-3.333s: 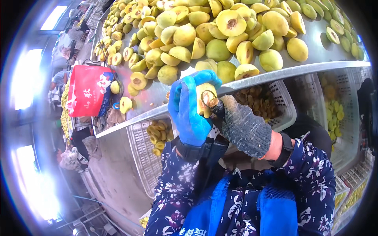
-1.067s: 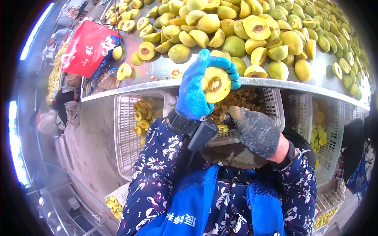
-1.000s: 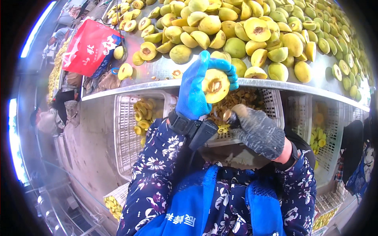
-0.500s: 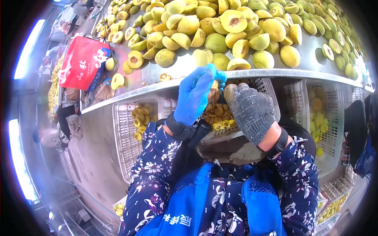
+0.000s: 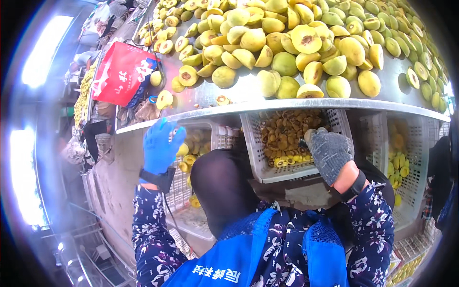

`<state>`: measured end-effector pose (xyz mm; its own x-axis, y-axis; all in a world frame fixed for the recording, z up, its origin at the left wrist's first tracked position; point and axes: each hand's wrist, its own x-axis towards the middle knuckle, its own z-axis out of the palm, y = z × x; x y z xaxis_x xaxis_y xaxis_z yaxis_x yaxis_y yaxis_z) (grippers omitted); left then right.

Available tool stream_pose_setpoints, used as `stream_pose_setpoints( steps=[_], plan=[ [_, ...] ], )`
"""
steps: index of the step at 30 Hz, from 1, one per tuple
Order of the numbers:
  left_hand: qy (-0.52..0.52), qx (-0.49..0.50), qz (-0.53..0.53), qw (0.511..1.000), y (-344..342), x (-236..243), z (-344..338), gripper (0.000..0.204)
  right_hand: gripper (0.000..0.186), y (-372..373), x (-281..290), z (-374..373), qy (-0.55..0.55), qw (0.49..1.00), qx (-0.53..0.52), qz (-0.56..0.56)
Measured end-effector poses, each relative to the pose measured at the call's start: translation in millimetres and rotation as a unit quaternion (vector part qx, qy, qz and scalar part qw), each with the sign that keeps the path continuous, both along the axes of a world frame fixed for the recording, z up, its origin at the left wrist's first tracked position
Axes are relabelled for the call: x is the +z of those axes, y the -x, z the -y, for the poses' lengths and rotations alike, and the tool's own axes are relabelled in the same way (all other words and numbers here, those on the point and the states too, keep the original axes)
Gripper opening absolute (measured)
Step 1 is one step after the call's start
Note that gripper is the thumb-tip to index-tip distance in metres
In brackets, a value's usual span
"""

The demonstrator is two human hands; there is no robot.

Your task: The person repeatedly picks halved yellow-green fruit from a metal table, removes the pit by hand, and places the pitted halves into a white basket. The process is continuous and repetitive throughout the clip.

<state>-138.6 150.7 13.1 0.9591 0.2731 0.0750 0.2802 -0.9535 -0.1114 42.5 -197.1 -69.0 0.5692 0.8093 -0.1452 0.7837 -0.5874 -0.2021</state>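
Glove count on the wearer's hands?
2: one blue glove on the left hand, one grey glove on the right hand. Other people's gloves may be hidden.

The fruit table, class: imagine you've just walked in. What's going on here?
Fruit, much of it halved, lies heaped on a metal table. The person's blue-gloved left hand is at the left crate; the grey-gloved right hand is over the right side of the middle crate, which contains brown pieces. What either hand holds is unclear.
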Motion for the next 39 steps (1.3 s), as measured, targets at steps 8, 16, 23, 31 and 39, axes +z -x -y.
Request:
stream_pose_setpoints(
  steps=[8,16,23,31,39],
  plan=[
    [0.291,0.067,-0.021,0.954,-145,-47,3,0.069,0.015,8,12,-15,-0.061,0.996,0.069,0.0],
    [0.115,0.004,-0.006,0.993,-163,-74,2,0.054,0.013,11,13,-21,-0.148,0.985,0.07,-0.053],
    [0.286,0.062,0.042,0.955,-158,-72,-18,0.034,0.031,8,22,-35,-0.273,0.939,0.032,-0.208],
    [0.859,0.094,0.135,0.484,-128,-23,40,0.02,0.032,-9,35,-47,-0.453,0.827,-0.111,-0.313],
    [0.762,0.032,0.098,0.64,-130,-32,126,0.022,0.04,-9,45,-53,-0.454,0.775,-0.176,-0.402]
  ],
)
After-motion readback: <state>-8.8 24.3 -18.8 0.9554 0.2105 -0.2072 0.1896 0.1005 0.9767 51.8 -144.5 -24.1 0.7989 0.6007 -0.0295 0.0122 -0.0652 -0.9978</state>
